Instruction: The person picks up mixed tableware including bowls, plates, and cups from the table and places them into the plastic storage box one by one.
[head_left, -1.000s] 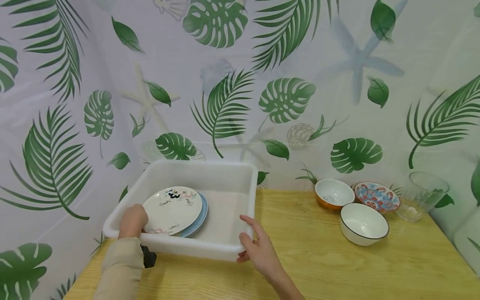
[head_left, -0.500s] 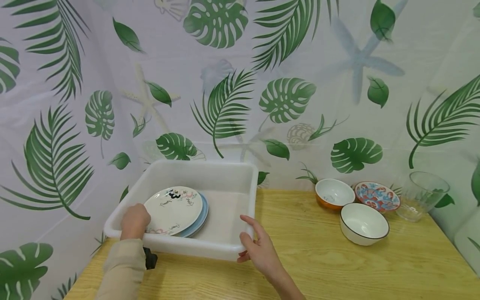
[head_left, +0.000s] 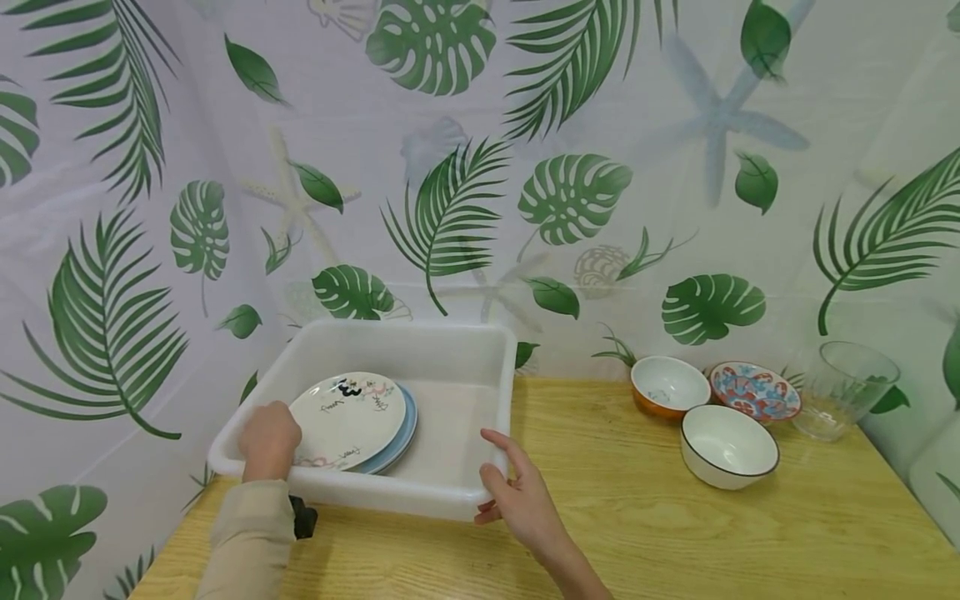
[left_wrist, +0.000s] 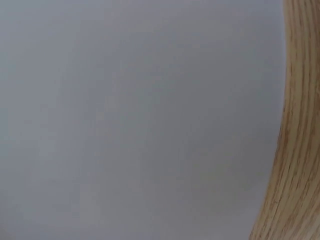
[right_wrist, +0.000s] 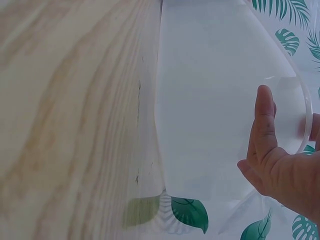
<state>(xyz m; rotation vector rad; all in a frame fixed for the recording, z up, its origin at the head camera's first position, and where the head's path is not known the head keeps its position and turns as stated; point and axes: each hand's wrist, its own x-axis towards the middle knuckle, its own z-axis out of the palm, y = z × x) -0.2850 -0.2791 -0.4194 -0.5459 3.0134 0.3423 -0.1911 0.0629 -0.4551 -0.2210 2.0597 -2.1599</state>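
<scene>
A white plastic tub [head_left: 465, 417] stands on the table at left centre in the head view. Inside it lies a white plate [head_left: 348, 421] with floral and letter decoration, overlapping a blue plate [head_left: 405, 433] beneath. My left hand [head_left: 270, 437] reaches over the tub's front rim, beside the white plate's left edge. Its fingertips are hidden, so what they hold cannot be told. My right hand [head_left: 521, 500] grips the tub's front right corner. The right wrist view shows this hand [right_wrist: 277, 160] with fingers along the outer wall and a digit across the rim.
At the table's right stand an orange-sided bowl [head_left: 669, 388], a red-and-blue patterned dish [head_left: 753, 390], a white bowl with dark rim [head_left: 729, 450] and a clear glass container [head_left: 843, 392]. A leaf-print cloth [head_left: 480, 208] hangs close behind the wooden table [head_left: 600, 500].
My left hand has shifted very slightly to the right. My right hand, the tub and the plates look nearly the same as before.
</scene>
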